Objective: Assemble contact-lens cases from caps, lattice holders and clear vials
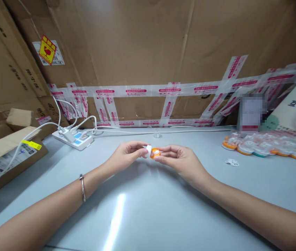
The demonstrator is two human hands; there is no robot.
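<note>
My left hand (pixel 130 153) pinches a small white block-like piece (pixel 149 150) between thumb and fingers. Opposite it, my right hand (pixel 180 158) grips a small orange part (pixel 155 153) with a pale round centre. The two pieces meet or nearly touch above the table; I cannot tell whether they are joined. Just behind them on the tabletop stands a small clear round piece (pixel 157 134).
A white power strip (pixel 81 141) with plugs and cables lies at the left back, beside an open cardboard box (pixel 12 153). Several clear-topped packs (pixel 265 146) with orange and teal edges line the right, near a white scrap (pixel 232 162). Large taped cardboard (pixel 137 45) forms the back.
</note>
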